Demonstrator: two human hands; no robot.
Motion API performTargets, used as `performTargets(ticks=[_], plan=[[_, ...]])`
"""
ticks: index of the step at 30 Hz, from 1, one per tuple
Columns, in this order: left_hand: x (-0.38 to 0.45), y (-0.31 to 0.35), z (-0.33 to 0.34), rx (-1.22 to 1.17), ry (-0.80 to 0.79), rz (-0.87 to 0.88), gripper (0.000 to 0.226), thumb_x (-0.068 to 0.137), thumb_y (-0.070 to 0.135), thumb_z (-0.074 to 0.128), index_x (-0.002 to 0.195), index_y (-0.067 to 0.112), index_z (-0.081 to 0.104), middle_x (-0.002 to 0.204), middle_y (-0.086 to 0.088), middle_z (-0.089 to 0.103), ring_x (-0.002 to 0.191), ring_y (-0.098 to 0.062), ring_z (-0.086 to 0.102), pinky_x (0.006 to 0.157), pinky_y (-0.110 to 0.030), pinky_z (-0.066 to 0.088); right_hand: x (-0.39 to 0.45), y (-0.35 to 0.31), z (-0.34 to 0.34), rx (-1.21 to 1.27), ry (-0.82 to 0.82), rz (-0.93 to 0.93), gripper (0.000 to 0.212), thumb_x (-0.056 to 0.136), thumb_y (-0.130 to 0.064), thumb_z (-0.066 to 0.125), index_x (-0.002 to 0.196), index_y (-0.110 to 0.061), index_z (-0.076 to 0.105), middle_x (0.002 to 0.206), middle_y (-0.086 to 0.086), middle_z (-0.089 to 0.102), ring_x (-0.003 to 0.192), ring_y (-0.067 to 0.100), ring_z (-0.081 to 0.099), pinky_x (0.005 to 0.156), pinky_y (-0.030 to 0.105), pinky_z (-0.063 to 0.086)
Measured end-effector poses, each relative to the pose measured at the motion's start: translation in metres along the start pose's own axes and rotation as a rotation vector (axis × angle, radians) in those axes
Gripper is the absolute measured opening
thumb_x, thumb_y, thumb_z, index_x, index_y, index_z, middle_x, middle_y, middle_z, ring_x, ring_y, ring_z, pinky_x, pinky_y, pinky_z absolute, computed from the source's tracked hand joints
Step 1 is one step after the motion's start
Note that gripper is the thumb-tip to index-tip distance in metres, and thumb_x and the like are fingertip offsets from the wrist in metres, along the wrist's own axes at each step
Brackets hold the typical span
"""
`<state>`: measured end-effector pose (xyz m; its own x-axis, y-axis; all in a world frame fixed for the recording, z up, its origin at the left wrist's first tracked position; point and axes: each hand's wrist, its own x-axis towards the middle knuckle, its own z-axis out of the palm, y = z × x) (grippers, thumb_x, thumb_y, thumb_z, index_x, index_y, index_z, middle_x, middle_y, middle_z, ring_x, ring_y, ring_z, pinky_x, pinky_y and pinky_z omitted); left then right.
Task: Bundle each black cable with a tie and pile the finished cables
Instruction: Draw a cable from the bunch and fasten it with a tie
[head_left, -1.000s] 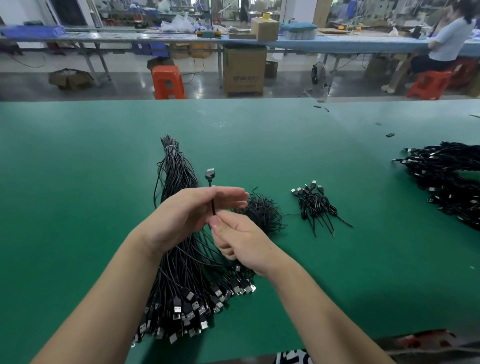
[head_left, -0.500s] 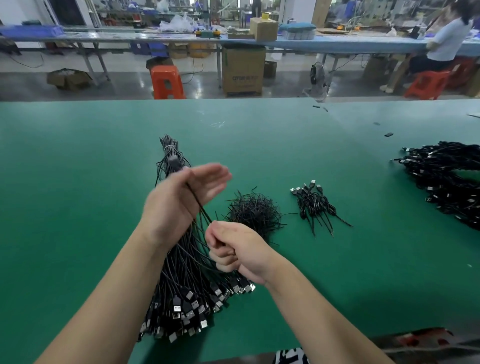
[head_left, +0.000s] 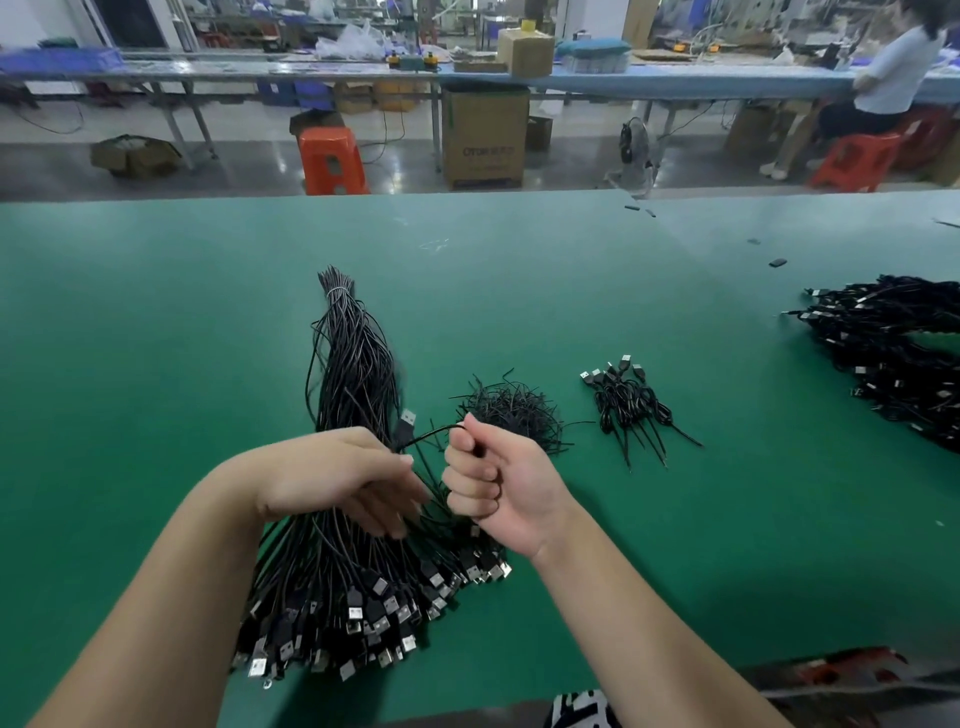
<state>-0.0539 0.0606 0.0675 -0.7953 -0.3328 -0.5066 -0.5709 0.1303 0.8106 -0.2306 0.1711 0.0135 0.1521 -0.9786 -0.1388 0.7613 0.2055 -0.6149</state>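
Thin black USB cable arcs between both hands above the big black loose-cable bundle on the green desk: right hand fisted round it, left hand w/ fingers spread downward, grip unclear. Vs 0.5 s ago, left hand dropped from raised to level w/ right; plug now sticks up between them.

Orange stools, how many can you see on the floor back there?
2 orange plastic stools: one left of the big cardboard box, one far right beside the seated person. Others may be hidden.
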Motion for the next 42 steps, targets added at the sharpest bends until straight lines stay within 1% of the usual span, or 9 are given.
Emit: performTargets(ticks=[4,11,16,19,23,29,34,39,42], plan=[[0.011,-0.005,0.006,0.185,0.176,0.087,0.038,0.106,0.034,0.041,0.116,0.015,0.073,0.114,0.009,0.074,0.11,0.0,0.065,0.112,-0.032,0.042,-0.001,0.008,0.013,-0.059,-0.006,-0.033,0.034,0.104,-0.032,0.042,0.075,-0.019,0.056,0.057,-0.008,0.025,0.045,0.007,0.019,0.04,0.019,0.018],[0.033,0.001,0.029,-0.62,0.587,0.502,0.05,0.103,0.04,0.033,0.126,0.004,0.06,0.121,-0.01,0.071,0.12,-0.021,0.064,0.106,-0.032,0.049,-0.001,0.031,0.023,-0.124,-0.037,-0.014,0.034,0.107,-0.031,0.038,0.078,-0.019,0.051,0.056,-0.007,0.025,0.046,0.008,0.018,0.041,0.019,0.018],[0.014,0.012,0.007,-1.315,0.382,0.714,0.046,0.104,0.033,0.038,0.108,0.001,0.072,0.089,-0.009,0.074,0.071,-0.012,0.071,0.056,-0.02,0.055,0.0,0.05,0.012,-0.032,0.082,0.01,0.039,0.106,-0.032,0.041,0.071,-0.022,0.052,0.055,-0.007,0.022,0.046,0.008,0.016,0.041,0.02,0.015],[-0.004,0.006,0.006,-1.043,-0.121,0.707,0.042,0.104,0.024,0.042,0.108,-0.01,0.067,0.053,-0.019,0.046,0.038,-0.014,0.043,0.043,-0.016,0.039,0.004,0.046,0.007,0.133,0.09,0.012,0.036,0.1,-0.032,0.046,0.067,-0.021,0.055,0.05,-0.009,0.025,0.044,0.008,0.015,0.039,0.02,0.013],[-0.012,-0.001,-0.002,-0.297,-0.167,0.375,0.05,0.103,0.029,0.041,0.108,-0.012,0.069,0.071,-0.028,0.068,0.034,-0.013,0.049,0.033,-0.018,0.031,0.005,0.039,0.006,0.06,0.096,0.023,0.04,0.101,-0.033,0.045,0.065,-0.023,0.057,0.05,-0.011,0.028,0.043,0.007,0.014,0.039,0.019,0.016],[-0.005,0.001,0.008,0.059,0.057,-0.034,0.046,0.107,0.031,0.039,0.098,0.003,0.074,0.093,-0.019,0.075,0.08,-0.032,0.074,0.073,-0.035,0.06,0.001,0.04,0.006,-0.218,0.138,-0.047,0.033,0.101,-0.032,0.047,0.072,-0.022,0.058,0.057,-0.006,0.028,0.046,0.009,0.019,0.043,0.021,0.018],[0.009,0.003,0.016,0.606,0.451,-0.077,0.048,0.104,0.049,0.038,0.103,0.015,0.072,0.086,-0.002,0.072,0.076,-0.013,0.065,0.076,-0.031,0.052,0.0,0.048,0.004,-0.178,0.144,-0.064,0.031,0.105,-0.031,0.044,0.078,-0.02,0.056,0.058,-0.004,0.029,0.047,0.01,0.023,0.043,0.021,0.023],[0.023,0.004,0.027,0.499,0.62,0.105,0.051,0.103,0.053,0.034,0.114,0.018,0.069,0.11,0.005,0.074,0.077,-0.008,0.067,0.081,-0.034,0.056,-0.001,0.059,0.001,-0.064,0.161,-0.051,0.032,0.104,-0.034,0.047,0.077,-0.018,0.052,0.057,-0.004,0.03,0.047,0.01,0.024,0.046,0.022,0.025],[0.031,0.013,0.036,-0.064,0.775,0.396,0.052,0.1,0.055,0.035,0.129,0.021,0.062,0.127,0.008,0.068,0.11,-0.011,0.067,0.098,-0.034,0.054,-0.002,0.066,0.001,-0.049,0.126,-0.036,0.031,0.1,-0.036,0.05,0.075,-0.018,0.051,0.056,-0.005,0.028,0.048,0.01,0.023,0.045,0.022,0.024]])
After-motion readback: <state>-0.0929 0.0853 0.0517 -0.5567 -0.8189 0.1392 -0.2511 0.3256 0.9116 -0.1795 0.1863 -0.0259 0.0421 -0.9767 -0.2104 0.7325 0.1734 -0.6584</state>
